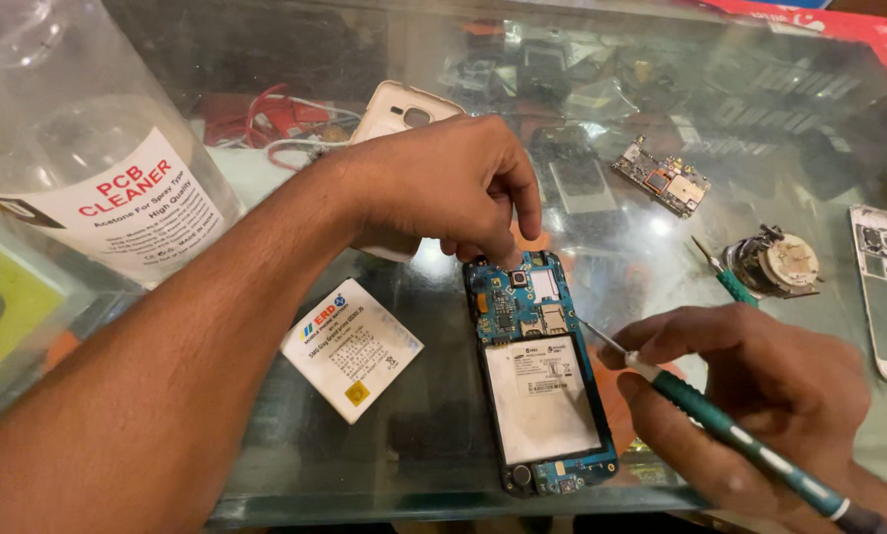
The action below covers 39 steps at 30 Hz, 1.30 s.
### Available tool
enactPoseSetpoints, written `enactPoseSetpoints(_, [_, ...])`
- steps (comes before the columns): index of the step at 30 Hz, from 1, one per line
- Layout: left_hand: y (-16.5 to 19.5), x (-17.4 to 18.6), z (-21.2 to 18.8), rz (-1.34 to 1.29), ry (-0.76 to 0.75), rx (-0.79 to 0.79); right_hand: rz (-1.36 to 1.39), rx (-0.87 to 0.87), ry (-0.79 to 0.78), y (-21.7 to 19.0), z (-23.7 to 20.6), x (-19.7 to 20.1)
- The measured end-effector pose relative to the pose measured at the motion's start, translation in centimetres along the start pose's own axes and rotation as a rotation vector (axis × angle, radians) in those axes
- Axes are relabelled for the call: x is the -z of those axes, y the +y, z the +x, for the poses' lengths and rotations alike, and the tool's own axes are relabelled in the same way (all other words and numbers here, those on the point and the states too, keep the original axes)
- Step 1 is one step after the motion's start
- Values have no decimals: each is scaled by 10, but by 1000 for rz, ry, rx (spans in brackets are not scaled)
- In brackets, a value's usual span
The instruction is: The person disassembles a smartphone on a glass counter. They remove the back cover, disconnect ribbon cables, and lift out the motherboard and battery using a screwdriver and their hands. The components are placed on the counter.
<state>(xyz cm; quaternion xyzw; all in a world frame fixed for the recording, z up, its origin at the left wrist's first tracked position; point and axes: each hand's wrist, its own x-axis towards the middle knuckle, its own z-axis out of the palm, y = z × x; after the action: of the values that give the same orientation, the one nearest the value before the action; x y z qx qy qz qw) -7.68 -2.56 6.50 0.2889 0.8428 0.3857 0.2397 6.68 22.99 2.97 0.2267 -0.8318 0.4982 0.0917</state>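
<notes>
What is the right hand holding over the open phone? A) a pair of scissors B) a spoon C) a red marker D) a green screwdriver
D: the right hand grips a green-handled screwdriver, its thin metal tip resting on the opened phone lying on the glass table.

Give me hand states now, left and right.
Left hand: fingers pinched down on the top edge of the opened phone, steadying it.
Right hand: closed around a green screwdriver, tip at the phone's board.

Bright overhead light, glare on glass table [661, 227], edges blurry.
</notes>
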Motion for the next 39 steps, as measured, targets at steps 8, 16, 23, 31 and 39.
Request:
enactPoseSetpoints(8, [9, -6, -6, 228, -92, -113, -69, -310, 246, -10, -19, -16])
enactPoseSetpoints(16, [7, -11, -1, 294, -180, -298, -284, -209, 303, -26, -17, -35])
enactPoseSetpoints(23, [11, -10, -2, 404, -167, -197, -165, -286, 369, -24, -21, -33])
enactPoseSetpoints(31, [9, -9, -4, 346, -137, -201, -163, -231, 295, -19, -18, -31])
enactPoseSetpoints(39, [11, -9, -5, 345, -148, -200, -168, -269, 291, -31, -12, -32])
